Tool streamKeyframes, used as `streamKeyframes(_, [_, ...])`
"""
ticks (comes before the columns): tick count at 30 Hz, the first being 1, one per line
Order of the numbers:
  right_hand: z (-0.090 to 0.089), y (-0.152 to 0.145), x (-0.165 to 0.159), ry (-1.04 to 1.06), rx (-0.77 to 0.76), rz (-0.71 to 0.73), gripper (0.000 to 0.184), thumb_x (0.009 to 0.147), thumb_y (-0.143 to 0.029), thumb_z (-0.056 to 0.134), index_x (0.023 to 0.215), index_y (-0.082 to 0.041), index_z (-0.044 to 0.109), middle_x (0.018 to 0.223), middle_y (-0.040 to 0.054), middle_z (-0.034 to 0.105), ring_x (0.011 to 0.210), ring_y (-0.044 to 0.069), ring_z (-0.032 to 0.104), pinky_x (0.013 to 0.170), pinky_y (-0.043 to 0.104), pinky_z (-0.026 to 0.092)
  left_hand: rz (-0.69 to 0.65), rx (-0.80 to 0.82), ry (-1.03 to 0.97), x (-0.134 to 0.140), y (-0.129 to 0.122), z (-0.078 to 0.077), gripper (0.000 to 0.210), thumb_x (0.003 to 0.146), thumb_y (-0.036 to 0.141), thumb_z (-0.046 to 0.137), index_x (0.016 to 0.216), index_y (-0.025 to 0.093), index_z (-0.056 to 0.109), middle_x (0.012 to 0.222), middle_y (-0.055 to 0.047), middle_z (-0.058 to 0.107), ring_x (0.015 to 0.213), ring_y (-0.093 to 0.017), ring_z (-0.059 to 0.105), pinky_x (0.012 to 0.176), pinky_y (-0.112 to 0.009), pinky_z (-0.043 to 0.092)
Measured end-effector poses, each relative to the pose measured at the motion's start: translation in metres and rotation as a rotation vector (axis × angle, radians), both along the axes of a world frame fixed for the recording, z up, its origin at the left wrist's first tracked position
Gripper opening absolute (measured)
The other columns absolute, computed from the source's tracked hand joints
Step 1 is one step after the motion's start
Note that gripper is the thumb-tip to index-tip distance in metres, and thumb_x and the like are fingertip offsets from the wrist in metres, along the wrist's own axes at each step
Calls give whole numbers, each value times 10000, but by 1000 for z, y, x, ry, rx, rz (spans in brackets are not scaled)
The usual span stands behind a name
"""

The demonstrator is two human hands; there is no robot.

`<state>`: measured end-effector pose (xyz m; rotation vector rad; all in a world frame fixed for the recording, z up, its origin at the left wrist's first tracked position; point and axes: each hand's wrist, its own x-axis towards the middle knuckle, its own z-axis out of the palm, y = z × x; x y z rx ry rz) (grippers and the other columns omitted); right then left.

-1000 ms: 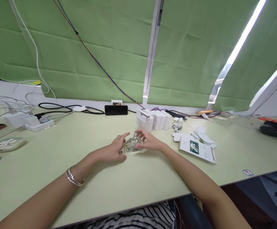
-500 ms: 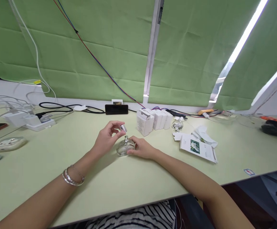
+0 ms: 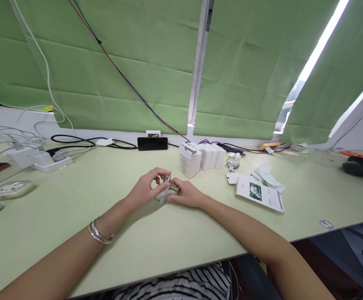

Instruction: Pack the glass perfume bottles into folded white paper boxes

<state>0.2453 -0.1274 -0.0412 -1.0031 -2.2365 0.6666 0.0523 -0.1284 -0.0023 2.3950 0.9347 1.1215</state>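
Observation:
A clear round glass perfume bottle point(image 3: 163, 196) stands upright on the pale green table. My right hand point(image 3: 187, 193) is closed around the bottle's right side. With thumb and fingers, my left hand point(image 3: 146, 187) pinches a shiny silver cap point(image 3: 167, 178) at the top of the bottle's neck. The fingers hide part of the neck, so I cannot tell how far down the cap sits. Behind the hands stand several small white boxes point(image 3: 190, 160), one with its top flap up. A second glass bottle point(image 3: 232, 163) is to the right of them.
An opened white carton with a flower picture point(image 3: 259, 192) lies flat at the right. A black phone point(image 3: 152, 143) leans at the back wall. Chargers on a white power strip point(image 3: 51, 163), cables and a white puck-like device point(image 3: 13, 188) occupy the left. The table's front edge runs near my body.
My left hand has moved right and down, carrying the silver cap from above the bottle onto its neck. My right hand still holds the bottle, nearly unmoved.

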Motion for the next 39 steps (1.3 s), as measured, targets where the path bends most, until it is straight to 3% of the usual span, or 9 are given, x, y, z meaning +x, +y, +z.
streamKeyframes(5, [2, -1, 0, 13, 2, 6, 381, 764, -366, 640, 1076, -202, 494, 937, 19, 608, 748, 153, 555, 652, 269, 421, -22, -91, 32, 0, 3, -6, 312, 842, 408, 511, 1096, 233, 462, 1042, -41, 595, 835, -158, 591, 752, -333, 501])
streamKeyframes(9, [2, -2, -1, 51, 9, 29, 455, 797, -403, 604, 1181, -213, 451, 1059, 52, 609, 822, 171, 577, 684, 281, 433, -85, -135, 115, -4, 5, -12, 529, 777, 419, 605, 1198, 257, 328, 1229, -94, 483, 983, -195, 571, 809, -367, 498])
streamKeyframes(12, [-1, 1, -1, 65, 18, -1, 498, 783, -440, 614, 1185, -202, 443, 1046, 60, 612, 819, 175, 577, 679, 284, 433, -106, -143, 144, -6, 8, -14, 595, 764, 402, 622, 1229, 270, 277, 1237, -105, 473, 1028, -214, 559, 832, -394, 486])
streamKeyframes(19, [-3, 4, 0, 60, 12, -52, 433, 792, -460, 592, 1115, -202, 465, 916, 23, 617, 707, 148, 559, 619, 259, 403, -130, -223, 48, -4, 16, -18, 584, 775, 385, 604, 1224, 231, 265, 1070, -85, 561, 928, -206, 600, 783, -404, 496])
streamKeyframes(25, [-6, 5, 1, 70, 3, -66, 428, 770, -457, 614, 1068, -195, 454, 892, 17, 603, 713, 150, 547, 624, 261, 403, -115, -210, 98, -4, 17, -15, 584, 764, 415, 611, 1210, 234, 281, 863, -1, 551, 762, -183, 604, 681, -359, 497])
streamKeyframes(32, [-4, 4, 4, 39, 17, -38, 391, 801, -448, 577, 1063, -191, 443, 862, 19, 589, 692, 152, 540, 613, 263, 398, -106, -206, 72, -4, 18, -15, 574, 745, 404, 627, 1193, 230, 314, 868, -4, 566, 778, -186, 613, 688, -346, 496])
streamKeyframes(39, [-4, 5, 3, 30, 29, -40, 383, 808, -409, 573, 1097, -199, 435, 898, 23, 592, 720, 157, 544, 640, 276, 409, -79, -141, 115, -4, 15, -14, 487, 790, 400, 571, 1194, 253, 344, 1030, -46, 573, 845, -186, 605, 764, -387, 501])
